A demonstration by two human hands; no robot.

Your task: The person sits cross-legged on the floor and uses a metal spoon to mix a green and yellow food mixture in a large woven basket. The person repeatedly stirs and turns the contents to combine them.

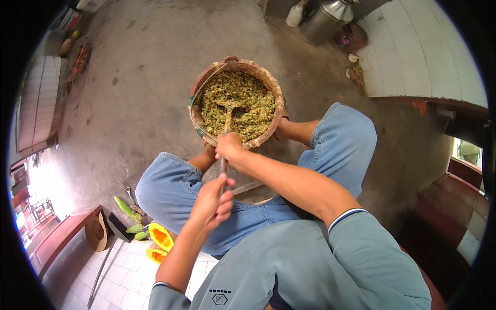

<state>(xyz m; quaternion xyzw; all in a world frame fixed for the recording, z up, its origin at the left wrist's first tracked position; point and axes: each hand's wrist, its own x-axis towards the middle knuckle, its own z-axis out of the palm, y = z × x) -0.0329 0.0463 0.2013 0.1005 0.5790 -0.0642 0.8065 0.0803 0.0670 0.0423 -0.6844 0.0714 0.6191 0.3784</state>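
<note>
A round bucket point(277, 130) with a crusted rim stands on the floor between my feet. It holds a damp mash of chopped green and yellowish matter point(236, 87). A long-handled stirring or chopping tool point(228, 123) slants down into the mash; its caked crosswise head lies at the surface, partly buried. My right hand point(230, 147) grips the handle just over the bucket's near rim. Lower on the handle, close to its end, my left hand point(212, 203) holds it with loosely curled fingers. The bucket's thin wire bail point(192, 95) rests along the left of the rim.
Cut yellow squash halves point(162, 237) and green vegetables point(133, 228) lie at lower left by a long-handled dustpan point(118, 228). A red bench point(66, 236) stands beyond. A metal can point(325, 23) and a bottle point(295, 14) stand at upper right by a tiled wall point(414, 46).
</note>
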